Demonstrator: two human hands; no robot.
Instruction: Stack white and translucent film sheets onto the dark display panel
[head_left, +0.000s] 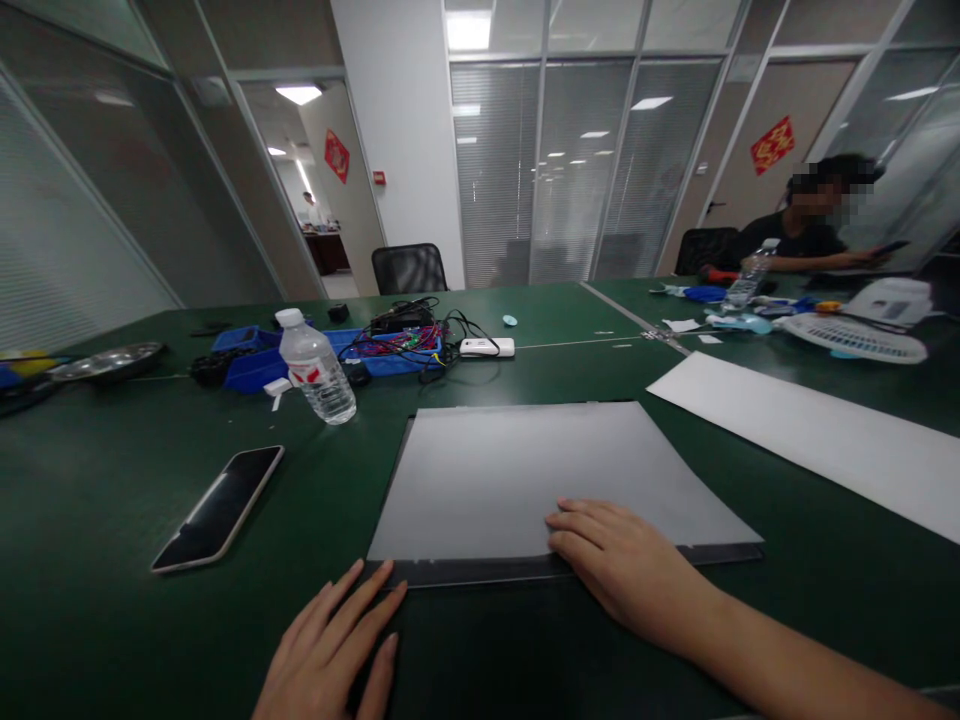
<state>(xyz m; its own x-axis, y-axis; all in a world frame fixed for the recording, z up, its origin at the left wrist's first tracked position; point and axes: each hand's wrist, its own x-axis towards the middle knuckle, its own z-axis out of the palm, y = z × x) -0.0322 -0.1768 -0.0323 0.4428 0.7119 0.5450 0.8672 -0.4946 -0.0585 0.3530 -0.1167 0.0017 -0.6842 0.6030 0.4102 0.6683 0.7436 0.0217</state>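
Observation:
A pale grey sheet lies flat on a thin dark panel, whose edge shows along the near side. My right hand rests on the sheet near its front edge, fingers laid flat and pointing left. At the panel's near left corner is my left hand, its fingers stretched out, with the tips touching the panel's edge. Neither hand grips anything. To the left of the panel lies a smartphone with a dark screen.
A water bottle stands behind the phone. Blue trays hold tangled wires. A long white board lies on the right of the green table. Farther back are a white fan grille, another bottle and a seated person.

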